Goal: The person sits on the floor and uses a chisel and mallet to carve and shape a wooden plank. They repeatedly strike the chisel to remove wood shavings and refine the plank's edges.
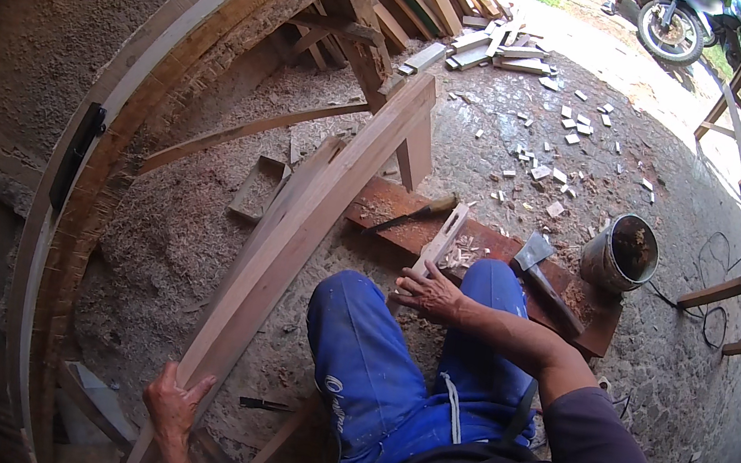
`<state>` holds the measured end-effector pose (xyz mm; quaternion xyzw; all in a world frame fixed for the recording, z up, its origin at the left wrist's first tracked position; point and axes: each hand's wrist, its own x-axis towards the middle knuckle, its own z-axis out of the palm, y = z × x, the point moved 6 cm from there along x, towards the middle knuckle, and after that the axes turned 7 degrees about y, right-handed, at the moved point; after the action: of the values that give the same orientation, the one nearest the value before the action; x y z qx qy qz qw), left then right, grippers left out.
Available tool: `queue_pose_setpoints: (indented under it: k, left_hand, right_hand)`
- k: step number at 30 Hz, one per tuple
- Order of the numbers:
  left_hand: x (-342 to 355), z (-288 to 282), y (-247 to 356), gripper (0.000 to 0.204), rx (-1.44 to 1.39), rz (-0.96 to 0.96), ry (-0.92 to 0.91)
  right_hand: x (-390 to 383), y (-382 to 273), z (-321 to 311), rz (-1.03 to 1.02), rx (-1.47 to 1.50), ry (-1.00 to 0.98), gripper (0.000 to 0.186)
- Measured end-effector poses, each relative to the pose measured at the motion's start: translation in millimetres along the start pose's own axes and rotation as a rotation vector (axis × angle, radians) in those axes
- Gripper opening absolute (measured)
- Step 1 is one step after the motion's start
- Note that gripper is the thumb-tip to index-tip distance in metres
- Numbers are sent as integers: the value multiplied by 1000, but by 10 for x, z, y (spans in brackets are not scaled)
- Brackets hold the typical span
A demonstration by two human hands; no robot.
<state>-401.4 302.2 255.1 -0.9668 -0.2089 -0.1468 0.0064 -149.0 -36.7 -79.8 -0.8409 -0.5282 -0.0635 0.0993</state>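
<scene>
Wood everywhere: a long plank (316, 214) runs from my lower left up toward the centre top, its far end resting on a low trestle (409, 132). My left hand (174, 402) is wrapped around the plank's near end, fingers closed over its left edge. My right hand (429, 290) lies over my right knee, fingers spread and loosely curled on the near end of a pale slotted stick (441, 239); whether it truly grips the stick I cannot tell. The stick rests on a reddish board (483, 248) lying on the ground ahead of my knees. On that board, a chisel (412, 212) lies near the left end, just beside the stick, and a hatchet (544, 275) lies toward the right end, head pointing away from me. A metal bucket (621, 252) stands on the ground just off the board's right end. Small pale offcuts (557, 135) are scattered over the ground beyond the board. A large curved timber frame (121, 108) arcs along the left side, with sawdust (188, 233) piled between it and the plank.
</scene>
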Motion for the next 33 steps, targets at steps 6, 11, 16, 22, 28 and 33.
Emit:
queue_pose_setpoints:
  k: [6,11,16,22,28,33]
  left_hand:
    - [-140,-148,-85,57,-22,-87,19]
    - [-313,-211,-174,57,-54,-132,44]
    - [-414,-67,-235,58,-63,-189,-12]
    - [-486,33,-109,60,-59,-151,-20]
    - [-551,221,-26,62,-72,-71,-46]
    - [-553,243,25,63,-21,-70,-46]
  right_hand:
    - [428,-208,430,15,-125,-48,42]
    - [665,-180,490,-30,-105,-54,36]
    - [990,-81,586,31,-24,-231,28]
    - [1006,-3,693,76,1,-71,29]
    - [944,-33,777,83,53,-120,32]
    - [946,-48,676,108,49,-168,35]
